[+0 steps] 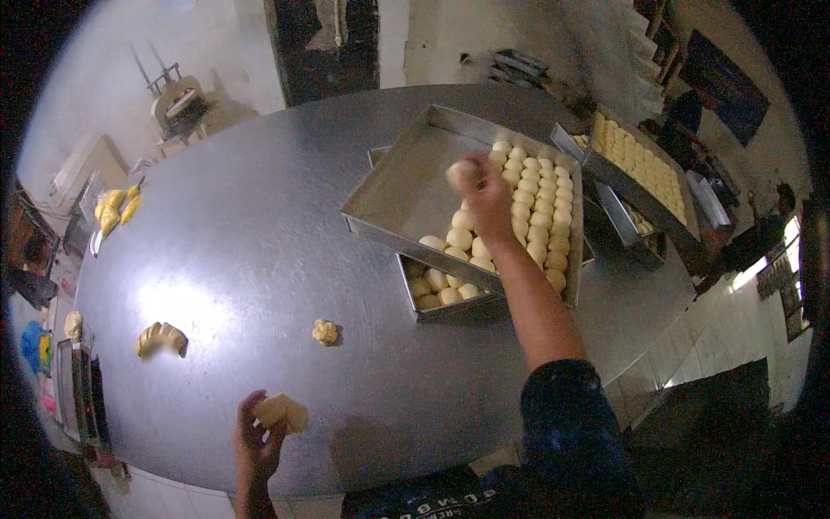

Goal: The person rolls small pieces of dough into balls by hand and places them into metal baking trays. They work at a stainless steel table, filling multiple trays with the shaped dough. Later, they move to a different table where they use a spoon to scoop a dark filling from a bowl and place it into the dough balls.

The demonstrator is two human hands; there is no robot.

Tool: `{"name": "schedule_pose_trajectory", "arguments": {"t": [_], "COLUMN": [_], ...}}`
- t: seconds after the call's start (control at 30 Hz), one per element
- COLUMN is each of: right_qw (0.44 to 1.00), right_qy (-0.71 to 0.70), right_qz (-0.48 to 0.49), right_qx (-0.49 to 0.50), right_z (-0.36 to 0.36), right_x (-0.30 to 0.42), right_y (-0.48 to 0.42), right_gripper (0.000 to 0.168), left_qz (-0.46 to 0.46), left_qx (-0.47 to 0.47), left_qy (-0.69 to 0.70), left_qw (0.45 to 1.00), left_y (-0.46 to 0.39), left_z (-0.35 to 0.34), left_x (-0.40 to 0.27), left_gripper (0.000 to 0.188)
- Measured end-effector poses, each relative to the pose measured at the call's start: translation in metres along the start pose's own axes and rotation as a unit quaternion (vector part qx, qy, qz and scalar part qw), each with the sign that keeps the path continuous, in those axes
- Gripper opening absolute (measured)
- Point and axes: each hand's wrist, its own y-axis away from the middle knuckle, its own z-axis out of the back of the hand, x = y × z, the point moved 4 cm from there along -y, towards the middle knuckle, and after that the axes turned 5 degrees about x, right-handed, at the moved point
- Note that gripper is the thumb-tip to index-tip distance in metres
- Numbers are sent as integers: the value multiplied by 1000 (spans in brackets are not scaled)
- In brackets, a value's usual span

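My left hand [259,428] grips a flattened piece of pale dough [285,414] over the near edge of the metal table. Stretched forward, my right hand [483,185] holds a round dough ball [462,174] above a large metal tray [408,175]. Motion blurs that ball and the fingers. Rows of smooth dough balls [538,207] fill the tray's right side, and a few more lie along its near wall. Bare metal shows in its left part. A small rough lump of dough [326,332] rests on the table between my left hand and the tray.
Beneath the large tray, a second tray [447,314] holds more dough balls. Stacked trays with dough balls [639,172] stand at the right. A ridged dough piece [161,338] and yellow-filled plastic bags [113,207] lie at the left. A press-like machine [178,107] stands beyond the steel table [259,259].
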Motion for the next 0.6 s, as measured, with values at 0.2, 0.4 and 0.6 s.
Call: {"name": "schedule_pose_trajectory", "arguments": {"t": [0.2, 0.4, 0.6], "right_qw": [980, 827, 936], "right_qy": [-199, -330, -67], "right_qz": [9, 59, 160], "right_qx": [17, 451, 307], "right_z": [-26, -128, -117], "right_x": [61, 137, 100], "right_y": [46, 238, 336], "right_gripper": [24, 50, 38], "left_qz": [-35, -12, 14], "left_qx": [-22, 157, -48], "left_qy": [63, -98, 197], "left_qw": [997, 983, 979], "left_y": [15, 1, 10], "left_z": [7, -36, 114], "left_x": [5, -14, 48], "left_gripper": [33, 22, 17]}}
